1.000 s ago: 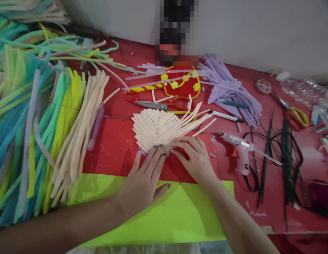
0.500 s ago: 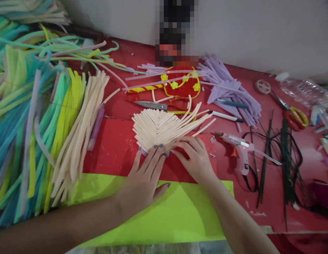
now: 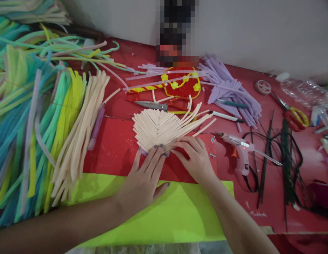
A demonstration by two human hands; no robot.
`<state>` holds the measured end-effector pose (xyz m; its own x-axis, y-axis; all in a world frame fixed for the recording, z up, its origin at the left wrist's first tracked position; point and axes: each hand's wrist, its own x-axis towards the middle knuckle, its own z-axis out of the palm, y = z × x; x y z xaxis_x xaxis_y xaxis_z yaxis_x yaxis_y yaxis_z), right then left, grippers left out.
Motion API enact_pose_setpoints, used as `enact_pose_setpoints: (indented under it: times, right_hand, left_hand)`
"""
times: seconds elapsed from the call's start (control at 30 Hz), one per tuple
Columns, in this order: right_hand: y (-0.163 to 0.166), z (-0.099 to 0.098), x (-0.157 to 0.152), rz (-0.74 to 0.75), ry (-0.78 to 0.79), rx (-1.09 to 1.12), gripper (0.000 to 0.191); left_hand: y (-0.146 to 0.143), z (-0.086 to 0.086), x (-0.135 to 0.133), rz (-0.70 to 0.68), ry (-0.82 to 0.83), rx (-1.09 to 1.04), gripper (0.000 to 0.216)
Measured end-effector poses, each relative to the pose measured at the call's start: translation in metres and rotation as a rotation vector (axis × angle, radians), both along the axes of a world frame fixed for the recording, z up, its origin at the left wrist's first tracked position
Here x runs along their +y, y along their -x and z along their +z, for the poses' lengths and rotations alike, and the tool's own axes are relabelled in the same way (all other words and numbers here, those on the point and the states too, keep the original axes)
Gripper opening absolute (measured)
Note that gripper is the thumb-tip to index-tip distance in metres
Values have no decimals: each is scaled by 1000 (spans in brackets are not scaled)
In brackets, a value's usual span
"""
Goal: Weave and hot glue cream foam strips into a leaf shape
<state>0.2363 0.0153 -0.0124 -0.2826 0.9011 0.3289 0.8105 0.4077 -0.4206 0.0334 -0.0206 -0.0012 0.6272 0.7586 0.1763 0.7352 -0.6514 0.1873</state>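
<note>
A fan-shaped piece of cream pipe cleaners, laid in a chevron with a seam down its middle, lies flat on a red board. My left hand rests over its lower edge, fingers stretched out and spread, fingertips pressing on the stems. At the lower right edge, my right hand has its thumb and fingers brought together on the end of a cream pipe cleaner; the exact grip is partly hidden. Loose stem ends fan out to the upper right. A bit of lilac shows beneath the piece by my left fingertips.
Bundles of coloured pipe cleaners fill the left side. Scissors and a red-and-yellow decorated piece lie beyond, beside lilac stems. A pink glue gun with its cord sits at right. Lime-green sheet lies in front.
</note>
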Motion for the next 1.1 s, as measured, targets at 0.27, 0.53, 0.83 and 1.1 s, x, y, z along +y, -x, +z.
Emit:
enact_pose_setpoints:
  times: [0.27, 0.53, 0.83, 1.1]
  right_hand:
    - [0, 1, 0, 11, -28, -9, 7]
    - [1, 2, 1, 15, -54, -15, 9]
    - [0, 0, 0, 11, -35, -11, 8]
    - [0, 1, 1, 9, -39, -12, 9]
  left_hand:
    - [1, -2, 2, 10, 8, 3, 55]
    - [1, 3, 9, 111, 36, 23, 61]
    - [3, 1, 8, 40, 20, 14, 56]
    - [3, 1, 10, 109, 9, 77, 66]
